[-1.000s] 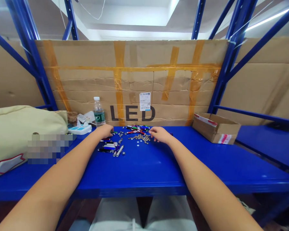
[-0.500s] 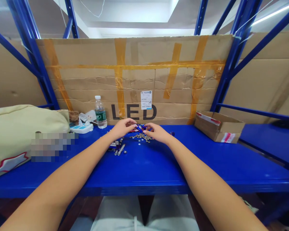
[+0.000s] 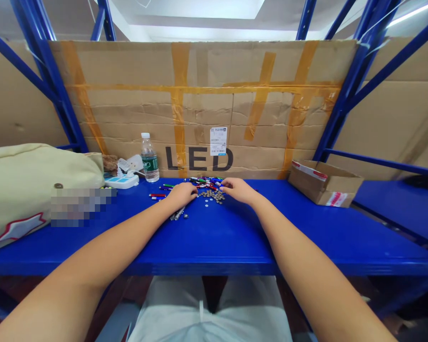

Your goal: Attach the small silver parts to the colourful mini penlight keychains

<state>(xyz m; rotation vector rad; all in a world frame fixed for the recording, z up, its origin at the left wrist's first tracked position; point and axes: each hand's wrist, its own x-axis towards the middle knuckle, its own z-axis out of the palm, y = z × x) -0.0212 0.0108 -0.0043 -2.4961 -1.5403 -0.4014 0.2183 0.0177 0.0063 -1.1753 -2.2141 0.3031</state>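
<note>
My left hand (image 3: pixel 183 194) is low over the table, fingers curled together, above some silver tubes (image 3: pixel 178 213) and a small silver piece (image 3: pixel 186 216). What it holds, if anything, is hidden. My right hand (image 3: pixel 238 190) has its thumb and fingers bent in a pinch at the right side of a heap of small round metal discs (image 3: pixel 212 194). Whatever is between those fingertips is too small to make out. Behind the discs lies a pile of slim shiny tubes (image 3: pixel 203 181) in red, blue and green. More red and blue tubes (image 3: pixel 157 195) lie left of my left hand.
A water bottle (image 3: pixel 150 161) stands at the back left beside a white power strip (image 3: pixel 121 181). A cream bag (image 3: pixel 32 180) fills the left side. An open cardboard box (image 3: pixel 324 185) sits at the right. Tall taped cardboard (image 3: pixel 139 114) closes off the back.
My hands, close together at a small blue piece before, have moved apart. The left one came down leftward over the silver tubes; the right shifted slightly right. The camera tilted down a little.
</note>
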